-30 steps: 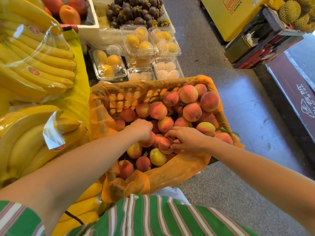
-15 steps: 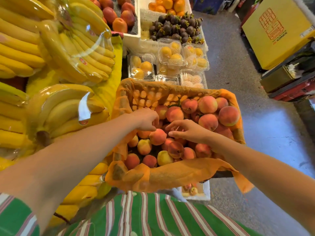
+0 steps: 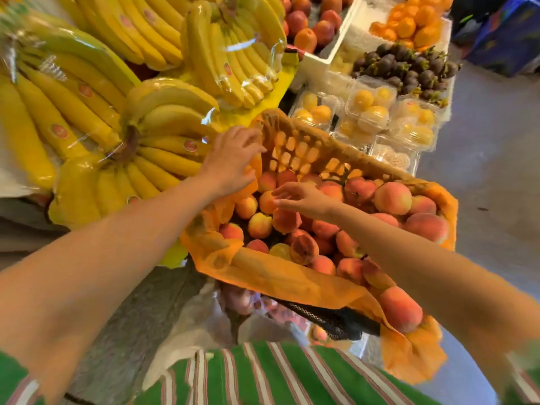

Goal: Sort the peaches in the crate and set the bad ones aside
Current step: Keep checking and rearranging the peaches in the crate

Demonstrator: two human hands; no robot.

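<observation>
peaches (image 3: 391, 197) in crate (image 3: 295, 141), bananas (image 3: 163, 118) left (touching), clamshell packs (image 3: 369, 108) behind

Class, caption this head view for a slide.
Left hand at the orange-lined crate, right hand over its pink-yellow peaches, yellow bananas alongside.

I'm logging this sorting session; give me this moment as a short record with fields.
crate: orange liner inside, draped over its rim
peaches: fill the crate, heaped higher on the right
left hand: on the liner at the far left rim; hold unclear
right hand: fingers relaxed above the peaches, holding nothing
nearby: bananas left, clear boxes of yellow fruit beyond
</observation>
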